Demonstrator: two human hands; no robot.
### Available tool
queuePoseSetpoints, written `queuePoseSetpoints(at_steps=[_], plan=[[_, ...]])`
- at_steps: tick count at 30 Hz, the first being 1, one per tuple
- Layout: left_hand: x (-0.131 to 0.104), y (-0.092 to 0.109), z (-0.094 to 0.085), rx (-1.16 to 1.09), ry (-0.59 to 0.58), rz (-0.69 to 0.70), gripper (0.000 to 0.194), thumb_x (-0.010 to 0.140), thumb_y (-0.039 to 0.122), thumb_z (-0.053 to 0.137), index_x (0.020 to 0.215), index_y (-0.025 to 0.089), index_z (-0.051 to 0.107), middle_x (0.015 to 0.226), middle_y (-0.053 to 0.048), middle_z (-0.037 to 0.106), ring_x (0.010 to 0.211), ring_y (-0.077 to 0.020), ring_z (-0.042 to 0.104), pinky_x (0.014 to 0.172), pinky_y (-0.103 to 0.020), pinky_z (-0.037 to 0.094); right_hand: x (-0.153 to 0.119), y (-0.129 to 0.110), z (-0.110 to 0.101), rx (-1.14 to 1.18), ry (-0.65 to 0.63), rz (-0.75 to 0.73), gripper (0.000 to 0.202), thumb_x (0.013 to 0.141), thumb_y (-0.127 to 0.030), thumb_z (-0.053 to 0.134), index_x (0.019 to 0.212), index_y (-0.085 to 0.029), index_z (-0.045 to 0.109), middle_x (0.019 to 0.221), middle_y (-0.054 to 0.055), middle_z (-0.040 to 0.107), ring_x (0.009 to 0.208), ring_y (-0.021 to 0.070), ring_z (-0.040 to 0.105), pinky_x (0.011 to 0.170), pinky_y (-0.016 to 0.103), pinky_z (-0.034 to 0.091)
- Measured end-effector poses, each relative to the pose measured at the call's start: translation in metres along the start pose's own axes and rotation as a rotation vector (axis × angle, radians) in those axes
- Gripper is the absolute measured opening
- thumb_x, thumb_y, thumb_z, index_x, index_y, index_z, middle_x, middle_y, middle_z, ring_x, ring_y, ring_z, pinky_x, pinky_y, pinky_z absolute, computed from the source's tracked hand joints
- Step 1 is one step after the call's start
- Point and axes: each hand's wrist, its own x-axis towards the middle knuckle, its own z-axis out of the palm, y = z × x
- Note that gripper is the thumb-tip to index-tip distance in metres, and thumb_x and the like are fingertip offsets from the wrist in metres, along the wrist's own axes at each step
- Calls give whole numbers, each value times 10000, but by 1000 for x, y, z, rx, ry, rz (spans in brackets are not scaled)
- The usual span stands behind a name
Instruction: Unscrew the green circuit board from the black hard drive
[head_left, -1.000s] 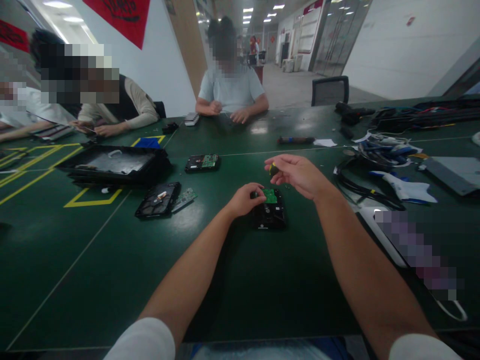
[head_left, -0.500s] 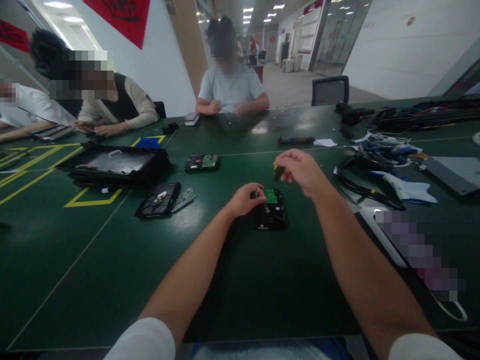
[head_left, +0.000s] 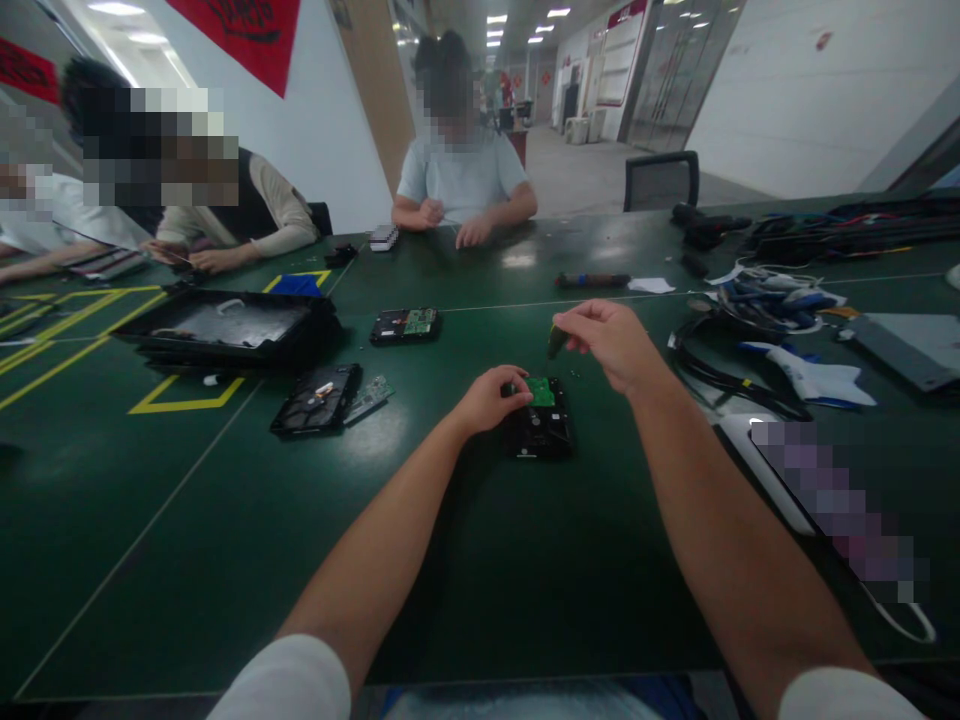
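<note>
Your right hand (head_left: 600, 340) pinches the dark handle of a small screwdriver (head_left: 556, 340) (its tip is too fine to make out) above the far right corner of the black hard drive (head_left: 541, 430). Your left hand (head_left: 491, 398) has its fingers curled over the drive's far left side, with the thumb at the green circuit board (head_left: 540, 391), and the drive lies on the green tabletop (head_left: 450, 560) in front of you. A few tiny screws (head_left: 575, 374) sit just beside the drive, under your right hand. Off to your left you have another drive with a green board (head_left: 405, 325), a black drive casing (head_left: 316, 400) with a loose circuit board (head_left: 370, 401) against it, and a stack of black trays (head_left: 232, 325). On your right are coiled black cables (head_left: 731, 375) and a pair of white-and-blue gloves (head_left: 817, 380). Across from you, a person (head_left: 461, 180) sits with both hands over the tabletop.
</note>
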Motion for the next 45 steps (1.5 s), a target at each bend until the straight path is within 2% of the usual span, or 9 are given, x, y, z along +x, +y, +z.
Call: queuePoseSetpoints(at_steps=[5,8,11,20,24,28,37,41,45], plan=[[-1,-1,0,-1,2,3,91,908,293,748,916,206,722,1320,-99,698,1220,-260,659,1124,-464,455,0,-1,3,68,-45,84,78,902,-236,707,842,-190,687,844,39,745,464,73,555,403,226,305],[0,-2,1,6,-4,13,94,906,294,750,925,205,724,1318,-99,697,1224,-260,657,1125,-464,452,0,1,4,127,-121,67,145,986,-284,625,978,-191,735,1000,72,767,519,78,622,432,218,365],[0,-2,0,10,6,20,87,906,286,748,919,204,721,1317,-97,698,1222,-258,657,1123,-461,454,1,3,4,139,-122,29,180,1018,-283,590,1011,-188,743,931,58,739,597,96,669,494,211,429],[0,2,0,12,0,6,69,912,270,740,908,204,721,1315,-97,702,1233,-256,657,1141,-465,449,0,-2,5,21,80,37,144,807,-205,797,783,-195,656,681,-14,644,516,78,509,444,206,358],[0,3,0,13,-2,-9,65,904,269,746,909,207,727,1319,-92,702,1216,-256,662,1133,-467,455,1,0,6,121,31,58,31,899,-222,682,925,-205,685,869,22,736,452,60,511,385,213,285],[0,3,0,11,-3,-14,69,900,273,750,905,210,723,1323,-88,703,1226,-253,660,1138,-463,455,1,4,4,166,-95,18,148,981,-296,628,1007,-196,734,1012,64,753,556,72,615,458,207,394],[0,4,-1,23,-7,-19,76,902,277,749,917,210,716,1335,-88,695,1231,-256,653,1142,-473,457,0,0,6,-35,110,32,185,828,-276,801,786,-202,638,694,3,669,515,85,527,447,222,369],[0,4,-1,21,-3,-31,74,901,279,749,910,210,722,1336,-84,697,1229,-255,656,1149,-474,454,-2,-1,9,49,14,58,122,922,-316,695,880,-207,656,901,46,751,459,67,532,373,226,297],[0,5,-1,11,-6,-17,75,896,280,751,903,208,730,1330,-86,702,1222,-257,661,1149,-468,453,-3,2,9,84,-118,-28,224,1005,-414,620,1030,-211,712,1040,72,754,567,88,642,460,225,433]])
